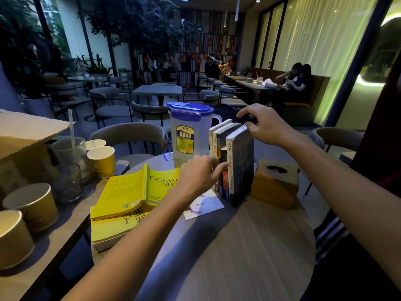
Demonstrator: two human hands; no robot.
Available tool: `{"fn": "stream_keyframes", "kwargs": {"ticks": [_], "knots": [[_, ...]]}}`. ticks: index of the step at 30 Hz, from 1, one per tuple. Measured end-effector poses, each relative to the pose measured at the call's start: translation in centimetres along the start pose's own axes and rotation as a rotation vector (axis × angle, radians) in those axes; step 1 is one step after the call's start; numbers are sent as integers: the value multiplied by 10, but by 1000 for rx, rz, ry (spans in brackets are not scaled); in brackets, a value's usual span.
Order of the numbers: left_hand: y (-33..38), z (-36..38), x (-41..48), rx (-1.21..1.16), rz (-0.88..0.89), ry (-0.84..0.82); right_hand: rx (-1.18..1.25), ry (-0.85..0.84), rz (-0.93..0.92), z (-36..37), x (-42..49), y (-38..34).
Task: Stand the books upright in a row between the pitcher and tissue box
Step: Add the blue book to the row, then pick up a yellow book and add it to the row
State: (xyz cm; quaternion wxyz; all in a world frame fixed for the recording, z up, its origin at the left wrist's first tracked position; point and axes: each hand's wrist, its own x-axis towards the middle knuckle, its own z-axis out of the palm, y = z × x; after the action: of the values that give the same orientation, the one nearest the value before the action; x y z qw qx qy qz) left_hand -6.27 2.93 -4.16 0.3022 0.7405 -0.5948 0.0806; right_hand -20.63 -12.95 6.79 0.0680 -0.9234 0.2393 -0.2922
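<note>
Three books (235,161) stand upright in a row on the round table, between a clear plastic pitcher (188,135) with a blue lid and a wooden tissue box (275,183). The rightmost book has a dark cover and leans slightly. My right hand (263,124) rests on the top edges of the standing books, fingers curled over them. My left hand (199,174) presses against the spines low down, fingertips touching them. Two yellow books (130,192) lie flat, stacked, at the table's left edge.
A white card (204,205) lies in front of the standing books. On the table at left stand several paper cups (103,160), glasses (69,181) and a cardboard box (26,135). Chairs and tables fill the room behind; people sit at the far right.
</note>
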Motion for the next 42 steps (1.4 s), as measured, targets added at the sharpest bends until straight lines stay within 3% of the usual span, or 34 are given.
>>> {"fn": "stream_keyframes", "kwargs": {"ticks": [4, 10, 22, 26, 29, 37, 42], "knots": [[-28, -32, -7, -14, -58, 44, 111, -13, -128, 5, -1, -46], [-85, -68, -30, 77, -245, 77, 184, -196, -241, 57, -3, -99], [-139, -53, -67, 233, -526, -130, 210, -529, -137, 199, -29, -129], [-144, -49, -63, 247, -617, -275, 214, -486, -132, 221, -37, -129], [-140, -47, -60, 233, -593, -295, 267, -471, -70, 225, -38, -125], [-121, -72, -69, -466, -436, 43, 609, -377, 140, 201, -27, -117], [-110, -106, -80, -1007, -378, 4, 1102, -379, 333, 166, -17, -121]]}}
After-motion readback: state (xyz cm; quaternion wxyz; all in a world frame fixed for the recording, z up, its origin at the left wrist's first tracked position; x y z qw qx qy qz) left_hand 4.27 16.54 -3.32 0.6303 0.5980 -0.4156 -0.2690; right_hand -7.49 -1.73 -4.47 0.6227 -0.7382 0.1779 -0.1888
